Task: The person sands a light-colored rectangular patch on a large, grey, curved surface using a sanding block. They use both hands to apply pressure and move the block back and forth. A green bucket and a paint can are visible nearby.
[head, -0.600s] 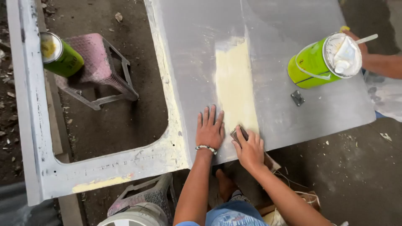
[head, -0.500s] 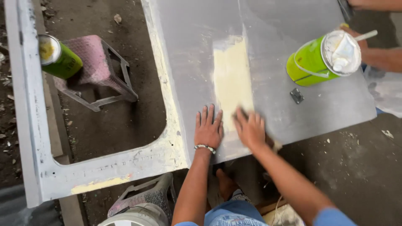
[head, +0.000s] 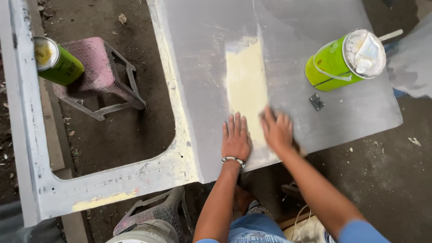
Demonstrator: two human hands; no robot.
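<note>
Left hand [head: 236, 138]: lay flat, fingers spread, holding nothing, steadying the grey panel [head: 315, 63].
Right hand [head: 277, 129]: pressed flat; anything under it hidden.
Filler strip [head: 246, 83]: at twelve o'clock from both hands.
Advice: even, light strokes would suit.

a large grey car door panel [head: 315, 121] is laid flat, its window opening at the left and its broad skin at the right, dusty and dull all over. a tall pale yellow patch of filler [head: 245, 85] is seen on the skin, running from the upper middle down toward the near edge, with uneven edges and a whitish haze around it. the left hand [head: 235, 140] is pressed flat just left of the patch's lower end, and the right hand [head: 276, 129] is laid over its lower right edge, blurred.
</note>
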